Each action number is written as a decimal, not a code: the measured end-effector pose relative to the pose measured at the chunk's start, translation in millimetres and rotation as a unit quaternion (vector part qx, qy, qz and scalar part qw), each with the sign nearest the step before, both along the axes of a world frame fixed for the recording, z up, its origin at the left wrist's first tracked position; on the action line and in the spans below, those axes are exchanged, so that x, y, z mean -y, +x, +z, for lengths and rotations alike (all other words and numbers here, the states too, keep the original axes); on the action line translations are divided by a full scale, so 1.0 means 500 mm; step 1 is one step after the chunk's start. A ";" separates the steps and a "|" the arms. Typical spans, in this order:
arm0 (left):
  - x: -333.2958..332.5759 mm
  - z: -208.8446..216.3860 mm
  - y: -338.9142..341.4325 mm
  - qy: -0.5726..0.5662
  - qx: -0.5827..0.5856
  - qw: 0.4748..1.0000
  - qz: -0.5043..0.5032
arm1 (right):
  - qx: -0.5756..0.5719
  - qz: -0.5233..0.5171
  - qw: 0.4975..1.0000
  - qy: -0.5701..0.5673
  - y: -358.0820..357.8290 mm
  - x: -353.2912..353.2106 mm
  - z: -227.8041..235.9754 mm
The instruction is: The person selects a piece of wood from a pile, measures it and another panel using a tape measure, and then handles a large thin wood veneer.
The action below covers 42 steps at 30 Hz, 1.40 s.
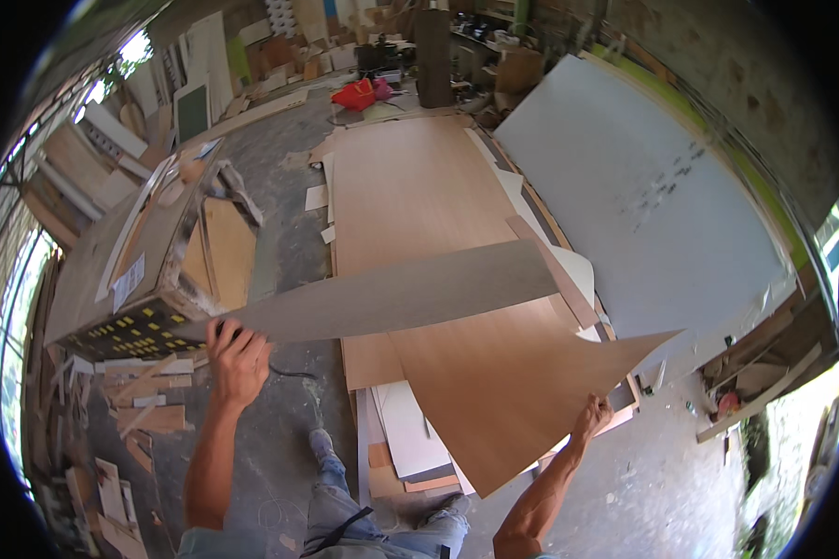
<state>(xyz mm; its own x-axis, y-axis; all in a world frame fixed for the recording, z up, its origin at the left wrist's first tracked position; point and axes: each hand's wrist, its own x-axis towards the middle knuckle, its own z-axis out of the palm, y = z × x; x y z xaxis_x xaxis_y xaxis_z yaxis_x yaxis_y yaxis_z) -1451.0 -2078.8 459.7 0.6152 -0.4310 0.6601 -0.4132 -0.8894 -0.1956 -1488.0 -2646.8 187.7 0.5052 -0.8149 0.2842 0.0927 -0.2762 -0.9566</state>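
Observation:
My left hand [240,365] is closed around the left end of a long grey strip of thin sheet [410,293]. That strip reaches across to the right above a stack of sheets. My right hand [591,417] pinches the right edge of a thin brown wood sheet [503,391], which is curved and has a pointed corner at its right. Beneath both lies a large light-brown wood sheet [410,186] on the stack, with white and brown sheets [410,433] sticking out under its near end. A narrow brown strip [559,275] crosses the grey strip's right end.
To the left stands a worn wooden cabinet [112,270], with wood offcuts [154,401] on the floor beside it. A large pale board [643,196] leans along the right side. Boards [205,65] line the far left, and a red bag [352,95] lies at the far end.

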 end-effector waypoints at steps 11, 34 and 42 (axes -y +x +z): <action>-0.320 -0.072 0.475 -0.015 -0.157 0.982 -0.108 | -0.137 -0.179 0.948 -0.225 0.030 -0.206 0.169; -0.471 -0.046 1.252 0.018 -0.307 0.941 -0.141 | -0.229 -0.302 0.905 -0.194 0.450 -0.640 0.527; -0.519 0.005 1.597 -0.051 -0.432 0.877 -0.203 | -0.216 -0.310 0.891 -0.252 0.737 -0.825 0.755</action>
